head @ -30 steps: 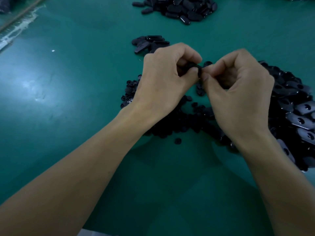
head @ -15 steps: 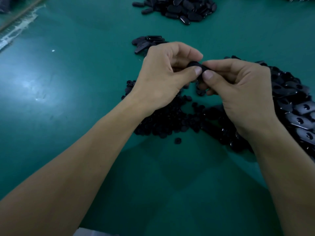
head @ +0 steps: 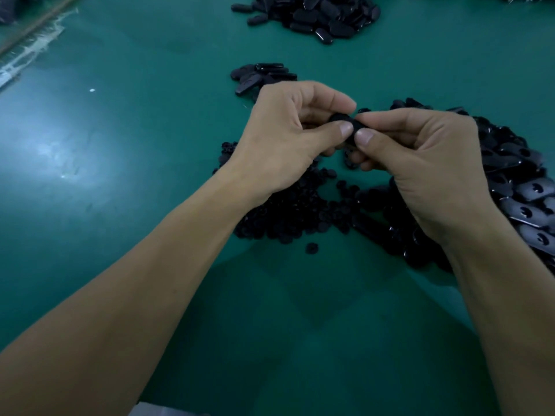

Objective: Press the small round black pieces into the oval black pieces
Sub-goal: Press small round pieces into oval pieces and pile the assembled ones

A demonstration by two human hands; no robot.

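Both hands meet above the green table, pinching one black oval piece between them. My left hand grips its left end with thumb and curled fingers. My right hand grips the right end, thumb on top. Whether a round piece sits in it is hidden by the fingers. A heap of small round black pieces lies under my left wrist, with one stray round piece in front. A pile of oval pieces with holes lies under and right of my right hand.
A small cluster of black oval pieces lies just beyond my left hand. A larger heap of oval pieces sits at the far edge. Clear plastic wrap lies at the far left. The green table stretches left and toward me.
My right hand has turned from a raised fist to a flatter grip, thumb now on top of the oval piece. Both hands have stayed together at the same spot.
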